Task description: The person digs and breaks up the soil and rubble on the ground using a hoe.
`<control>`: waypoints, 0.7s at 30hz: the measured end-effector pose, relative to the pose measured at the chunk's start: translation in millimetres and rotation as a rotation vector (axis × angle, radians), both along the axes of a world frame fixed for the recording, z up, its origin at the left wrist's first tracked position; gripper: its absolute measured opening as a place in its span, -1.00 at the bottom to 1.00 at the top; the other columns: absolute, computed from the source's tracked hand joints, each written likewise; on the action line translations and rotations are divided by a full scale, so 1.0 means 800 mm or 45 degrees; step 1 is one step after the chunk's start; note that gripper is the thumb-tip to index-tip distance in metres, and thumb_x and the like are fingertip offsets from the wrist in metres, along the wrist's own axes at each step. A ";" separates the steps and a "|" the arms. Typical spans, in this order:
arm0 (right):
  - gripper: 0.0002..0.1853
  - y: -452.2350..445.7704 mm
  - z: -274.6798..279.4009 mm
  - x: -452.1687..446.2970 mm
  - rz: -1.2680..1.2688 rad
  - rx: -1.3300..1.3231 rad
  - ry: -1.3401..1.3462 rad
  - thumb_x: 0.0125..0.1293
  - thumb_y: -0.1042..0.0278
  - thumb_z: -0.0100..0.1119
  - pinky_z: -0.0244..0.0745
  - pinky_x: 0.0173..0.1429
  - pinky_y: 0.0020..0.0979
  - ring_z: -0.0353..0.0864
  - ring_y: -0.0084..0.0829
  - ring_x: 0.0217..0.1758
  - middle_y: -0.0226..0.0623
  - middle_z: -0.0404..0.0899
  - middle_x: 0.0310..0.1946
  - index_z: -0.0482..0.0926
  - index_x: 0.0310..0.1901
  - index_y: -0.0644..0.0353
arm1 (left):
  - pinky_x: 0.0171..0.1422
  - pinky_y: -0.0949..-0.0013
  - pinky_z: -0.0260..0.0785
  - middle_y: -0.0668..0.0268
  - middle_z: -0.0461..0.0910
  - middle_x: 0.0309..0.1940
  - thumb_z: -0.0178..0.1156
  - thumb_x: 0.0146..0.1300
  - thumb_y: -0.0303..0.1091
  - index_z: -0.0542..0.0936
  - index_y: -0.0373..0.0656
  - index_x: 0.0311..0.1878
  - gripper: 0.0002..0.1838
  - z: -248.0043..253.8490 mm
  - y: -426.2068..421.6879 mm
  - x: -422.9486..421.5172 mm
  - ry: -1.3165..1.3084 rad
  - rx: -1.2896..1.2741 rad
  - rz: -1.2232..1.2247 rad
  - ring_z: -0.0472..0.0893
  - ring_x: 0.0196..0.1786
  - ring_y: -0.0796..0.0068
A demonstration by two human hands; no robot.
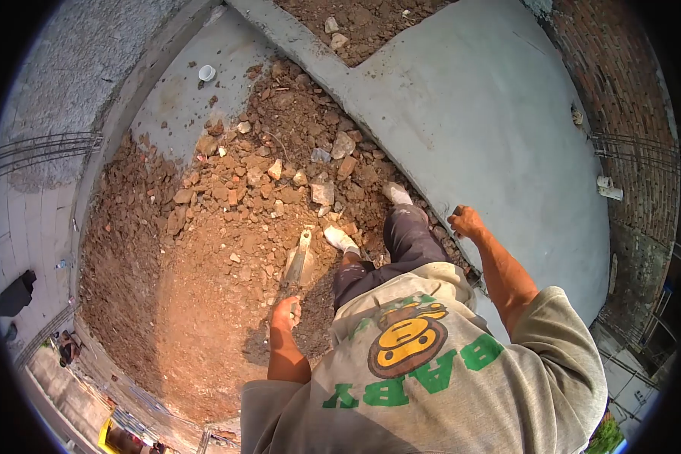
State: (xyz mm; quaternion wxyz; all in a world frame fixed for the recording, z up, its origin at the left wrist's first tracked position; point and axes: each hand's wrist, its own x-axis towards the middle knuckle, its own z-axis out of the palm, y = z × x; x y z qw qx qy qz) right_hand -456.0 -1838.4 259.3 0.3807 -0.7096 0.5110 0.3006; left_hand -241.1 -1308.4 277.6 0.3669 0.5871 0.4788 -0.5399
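My left hand (284, 312) is low over the reddish soil, its fingers curled at the near end of a long, flat, trowel-like tool (300, 261). The tool has a pale, rounded far end and points away from me. Its exact kind is unclear. My right hand (466, 221) is raised beside the edge of the smooth grey concrete slab (499, 136). Its fingers are bent inward, and whatever may be inside them is hidden. Between the hands, my two feet in pale footwear (341, 240) stand on the rubble at the slab's border.
Broken bricks and stones (322, 192) lie over the loose soil (197, 303). A white cup-like container (206, 73) rests on the concrete at the far left. A brick wall (613, 83) with protruding rebar (635, 147) stands to the right. A rough grey wall (68, 76) rises at left.
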 end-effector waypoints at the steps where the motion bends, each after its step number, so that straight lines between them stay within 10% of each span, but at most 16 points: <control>1: -0.79 -0.004 -0.001 0.017 0.014 0.031 -0.008 0.19 0.36 0.14 0.59 -0.50 -0.33 0.63 -0.34 -0.57 -0.17 0.61 -0.50 0.51 -0.24 0.35 | -0.64 0.53 0.11 0.49 0.45 -0.66 0.30 0.10 -0.21 0.51 0.05 -0.41 -0.85 0.011 -0.014 0.000 -0.038 0.053 0.030 0.37 -0.70 0.62; 10: -0.72 -0.081 0.014 0.312 0.691 0.140 -0.253 0.21 0.26 0.06 0.59 -0.36 -0.36 0.65 -0.38 -0.55 -0.18 0.63 -0.55 0.53 -0.24 0.36 | -0.62 0.42 0.12 0.43 0.44 -0.67 0.32 0.10 -0.20 0.52 -0.01 -0.44 -0.82 -0.004 -0.071 -0.137 -0.445 0.017 0.681 0.39 -0.70 0.57; 21: -0.79 0.034 0.062 0.401 0.820 0.227 -0.312 0.24 0.28 0.13 0.56 -0.46 -0.37 0.60 -0.43 -0.53 -0.25 0.58 -0.48 0.51 -0.24 0.27 | -0.56 0.36 0.19 0.33 0.45 -0.66 0.27 0.21 -0.23 0.58 -0.13 -0.47 -0.79 -0.051 -0.082 -0.187 -0.332 0.201 0.586 0.38 -0.64 0.48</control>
